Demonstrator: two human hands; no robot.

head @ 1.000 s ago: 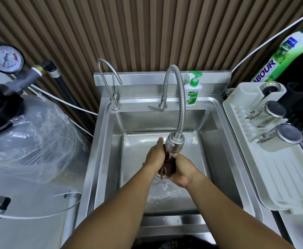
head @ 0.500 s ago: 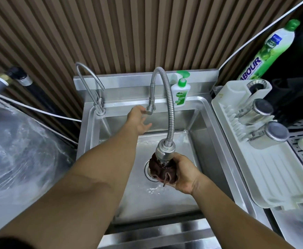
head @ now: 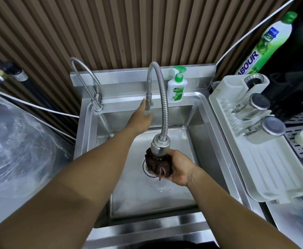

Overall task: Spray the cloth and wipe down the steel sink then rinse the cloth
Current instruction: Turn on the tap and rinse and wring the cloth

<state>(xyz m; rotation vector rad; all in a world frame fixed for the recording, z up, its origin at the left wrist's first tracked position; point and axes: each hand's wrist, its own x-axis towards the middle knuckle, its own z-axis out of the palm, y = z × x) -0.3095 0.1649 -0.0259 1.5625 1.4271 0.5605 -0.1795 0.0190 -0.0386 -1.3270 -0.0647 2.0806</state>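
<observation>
The steel sink (head: 198, 139) lies below me with a wet floor and a drain (head: 146, 168). My right hand (head: 180, 168) is closed around a bunched dark brown cloth (head: 158, 163), held right under the spray head (head: 160, 144) of the flexible tap (head: 165, 105), above the drain. My left hand (head: 143, 117) reaches to the back of the sink, its thumb and fingers on the tap lever (head: 148, 105). Whether water is flowing I cannot tell.
A green-capped soap pump bottle (head: 177, 90) stands on the back ledge, beside a thin second tap (head: 91, 81). To the right, a white drying rack (head: 273, 169) holds two steel cups (head: 251, 106), with a dish liquid bottle (head: 271, 40) behind. A plastic-wrapped tank (head: 12, 141) sits left.
My left hand let go of the cloth and reached up to the tap lever. My right hand keeps the cloth under the spray head. The view shifted right and downward.
</observation>
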